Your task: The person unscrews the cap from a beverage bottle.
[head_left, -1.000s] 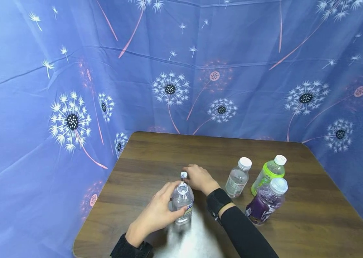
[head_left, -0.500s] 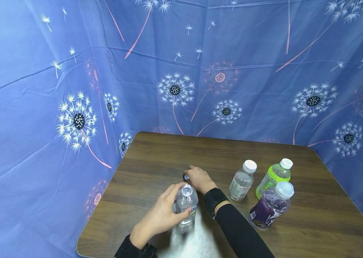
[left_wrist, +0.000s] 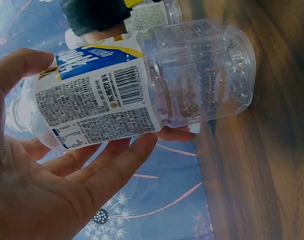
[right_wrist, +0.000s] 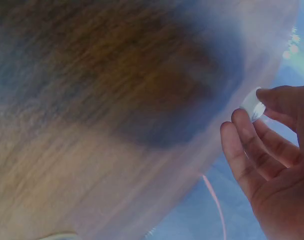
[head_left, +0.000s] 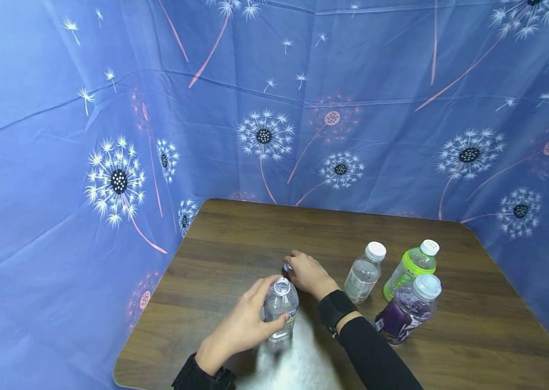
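An uncapped clear plastic bottle [head_left: 279, 306] stands upright on the table, its round mouth facing up. My left hand [head_left: 241, 319] grips it around the upper body, thumb on one side and fingers on the other. In the left wrist view the bottle [left_wrist: 202, 75] shows a white, blue and yellow label with a barcode. Just behind the bottle's mouth, my right hand [head_left: 311, 276] pinches a small white bottle cap [right_wrist: 253, 105] between thumb and fingers, apart from the bottle. In the head view the cap [head_left: 287, 267] is partly hidden by the fingers.
To the right stand three capped bottles: a clear one [head_left: 363, 276] with a white cap, a green-labelled one [head_left: 408, 271] and a purple-labelled one [head_left: 403, 317]. The wooden table [head_left: 235, 233] backs onto a blue dandelion-print cloth [head_left: 196, 135].
The right hand, with the cap, has shifted slightly right, and the cap has turned so less of its face shows. The left hand keeps its grip on the bottle. The head view has shifted a little.
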Demonstrator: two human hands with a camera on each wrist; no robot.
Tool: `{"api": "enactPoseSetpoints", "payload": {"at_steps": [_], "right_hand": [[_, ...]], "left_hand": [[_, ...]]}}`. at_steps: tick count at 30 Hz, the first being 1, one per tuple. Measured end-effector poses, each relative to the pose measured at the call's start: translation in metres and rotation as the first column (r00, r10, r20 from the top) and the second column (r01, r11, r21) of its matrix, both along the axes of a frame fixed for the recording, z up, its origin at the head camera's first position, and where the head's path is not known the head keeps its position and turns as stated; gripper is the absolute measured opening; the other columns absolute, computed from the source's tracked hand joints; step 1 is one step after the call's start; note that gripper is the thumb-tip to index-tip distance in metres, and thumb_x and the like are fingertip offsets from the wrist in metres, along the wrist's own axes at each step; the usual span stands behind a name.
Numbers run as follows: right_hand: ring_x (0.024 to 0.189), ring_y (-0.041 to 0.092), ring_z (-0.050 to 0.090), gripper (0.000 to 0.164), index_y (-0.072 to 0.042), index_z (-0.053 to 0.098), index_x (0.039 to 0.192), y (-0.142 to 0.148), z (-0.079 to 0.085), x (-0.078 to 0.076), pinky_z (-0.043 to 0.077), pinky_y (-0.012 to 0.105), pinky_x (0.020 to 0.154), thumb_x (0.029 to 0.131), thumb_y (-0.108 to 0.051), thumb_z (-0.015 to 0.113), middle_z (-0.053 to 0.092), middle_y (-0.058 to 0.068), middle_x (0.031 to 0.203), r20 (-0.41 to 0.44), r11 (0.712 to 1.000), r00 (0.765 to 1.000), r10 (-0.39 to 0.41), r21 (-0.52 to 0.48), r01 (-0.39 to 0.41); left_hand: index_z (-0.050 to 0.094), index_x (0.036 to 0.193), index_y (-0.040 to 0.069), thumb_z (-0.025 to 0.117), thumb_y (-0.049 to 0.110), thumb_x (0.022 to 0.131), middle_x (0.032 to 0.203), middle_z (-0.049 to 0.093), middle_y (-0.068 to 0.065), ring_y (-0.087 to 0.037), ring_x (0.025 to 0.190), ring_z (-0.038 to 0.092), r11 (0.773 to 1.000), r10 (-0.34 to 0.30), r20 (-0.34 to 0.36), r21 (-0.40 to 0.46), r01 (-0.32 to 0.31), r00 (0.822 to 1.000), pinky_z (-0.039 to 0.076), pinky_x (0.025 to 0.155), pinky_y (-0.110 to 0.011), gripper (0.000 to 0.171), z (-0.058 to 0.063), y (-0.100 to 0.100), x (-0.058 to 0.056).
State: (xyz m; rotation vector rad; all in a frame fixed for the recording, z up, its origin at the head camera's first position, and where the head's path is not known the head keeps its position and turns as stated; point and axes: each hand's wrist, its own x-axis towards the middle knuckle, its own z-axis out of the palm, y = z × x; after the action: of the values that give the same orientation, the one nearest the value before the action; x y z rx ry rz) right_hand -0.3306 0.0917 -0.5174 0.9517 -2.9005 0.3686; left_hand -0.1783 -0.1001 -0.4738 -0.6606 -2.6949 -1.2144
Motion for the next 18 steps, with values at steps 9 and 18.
{"api": "enactPoseSetpoints", "payload": {"at_steps": [9,18], "right_hand": [[0.088,0.018,0.070,0.027,-0.003,0.073,0.122,0.018,0.045,0.020,0.061,0.034,0.076,0.096,-0.010,0.069,0.072,0.011,0.113,-0.059,0.976,0.998,0.010,-0.218,-0.022],[0.070,0.002,0.055,0.024,-0.011,0.077,0.119,0.036,0.087,0.048,0.050,0.021,0.061,0.098,-0.011,0.065,0.070,0.000,0.101,-0.177,0.921,0.981,0.076,-0.365,-0.138]], "left_hand": [[0.045,0.153,0.014,0.082,0.032,0.089,0.133,0.062,-0.002,-0.017,0.113,0.066,1.000,0.013,-0.017,-0.012,-0.013,1.000,0.060,0.091,-0.037,0.076,0.000,0.000,-0.001],[0.044,0.155,0.014,0.081,0.034,0.090,0.135,0.061,-0.001,-0.018,0.115,0.065,1.000,0.021,-0.009,-0.004,-0.021,1.000,0.059,0.093,-0.040,0.077,-0.001,0.001,0.000]]}}
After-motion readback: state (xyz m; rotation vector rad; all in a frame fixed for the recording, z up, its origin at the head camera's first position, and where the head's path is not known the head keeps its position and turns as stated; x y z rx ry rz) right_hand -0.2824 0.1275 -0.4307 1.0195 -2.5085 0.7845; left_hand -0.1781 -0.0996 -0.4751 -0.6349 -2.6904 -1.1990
